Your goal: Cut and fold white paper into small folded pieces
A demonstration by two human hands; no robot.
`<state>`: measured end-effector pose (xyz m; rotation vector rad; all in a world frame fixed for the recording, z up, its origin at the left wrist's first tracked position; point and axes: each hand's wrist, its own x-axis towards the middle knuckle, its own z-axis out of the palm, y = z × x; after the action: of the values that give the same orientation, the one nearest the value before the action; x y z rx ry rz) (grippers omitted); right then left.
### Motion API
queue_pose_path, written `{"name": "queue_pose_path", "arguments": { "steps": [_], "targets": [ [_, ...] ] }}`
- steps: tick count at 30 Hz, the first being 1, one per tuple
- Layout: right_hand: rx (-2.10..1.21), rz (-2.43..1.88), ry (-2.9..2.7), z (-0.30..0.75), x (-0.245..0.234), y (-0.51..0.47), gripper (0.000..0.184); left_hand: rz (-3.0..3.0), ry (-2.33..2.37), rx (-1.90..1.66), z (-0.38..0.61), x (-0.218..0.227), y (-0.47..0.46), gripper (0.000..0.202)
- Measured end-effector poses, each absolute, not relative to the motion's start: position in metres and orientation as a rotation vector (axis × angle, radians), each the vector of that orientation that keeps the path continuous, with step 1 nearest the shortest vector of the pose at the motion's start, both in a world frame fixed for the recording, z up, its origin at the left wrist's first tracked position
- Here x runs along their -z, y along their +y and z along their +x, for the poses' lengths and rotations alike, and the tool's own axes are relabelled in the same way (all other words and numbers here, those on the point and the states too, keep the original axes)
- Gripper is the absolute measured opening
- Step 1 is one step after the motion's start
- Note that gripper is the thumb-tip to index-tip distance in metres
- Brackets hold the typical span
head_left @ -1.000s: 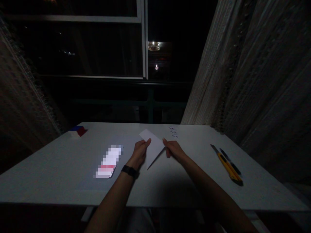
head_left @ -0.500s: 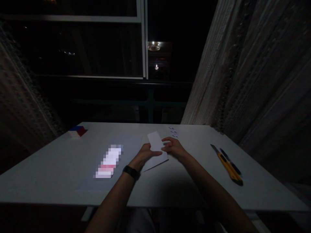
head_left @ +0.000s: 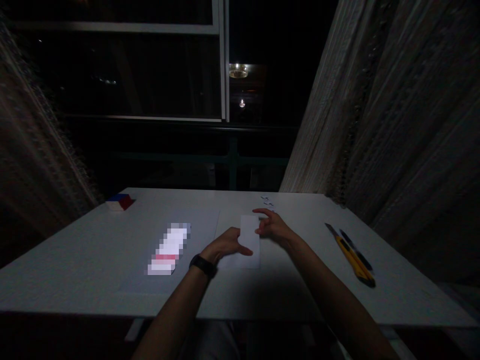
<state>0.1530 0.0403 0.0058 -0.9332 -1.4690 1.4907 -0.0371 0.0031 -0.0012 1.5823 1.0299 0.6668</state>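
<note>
Folded narrower now, the paper (head_left: 250, 243) has dropped to the middle of the table (head_left: 93, 250), long axis pointing away from the person; left hand (head_left: 226, 245) pinches its left edge, right hand (head_left: 274, 228) rests loose-fingered against its far-right corner.

There is 1 view, from a camera worn on the person's head. It looks forward and down across the pale desk (head_left: 300, 290), facing a dark window (head_left: 150, 75) straight ahead, with a curtain (head_left: 393, 125) close on the right. Both forearms enter from the bottom edge. The left hand (head_left: 225, 246) and right hand (head_left: 275, 229) sit near mid-frame, at arm's reach from the lens. The desk's far edge crosses at about half height.
</note>
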Motion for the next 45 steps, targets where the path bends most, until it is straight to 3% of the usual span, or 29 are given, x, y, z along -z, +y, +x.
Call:
{"name": "queue_pose_path", "arguments": {
  "steps": [6,13,34,45],
  "targets": [
    [-1.491,-0.923,-1.518,0.158,-0.011,0.039,0.066,1.543,1.011,-0.749,-0.035,0.003,0.006,0.033],
    [-1.759,-0.815,-1.844,0.172,-0.020,0.034,0.088,1.669,0.980,-0.518,-0.036,-0.003,-0.002,0.030],
    [-1.813,-0.788,-1.849,0.197,-0.018,0.042,0.064,1.776,0.890,-0.293,-0.040,-0.007,-0.002,0.028],
    [-1.665,-0.801,-1.705,0.210,-0.016,0.051,0.062,1.756,0.868,-0.349,-0.041,-0.010,-0.003,0.030]
  ]
}}
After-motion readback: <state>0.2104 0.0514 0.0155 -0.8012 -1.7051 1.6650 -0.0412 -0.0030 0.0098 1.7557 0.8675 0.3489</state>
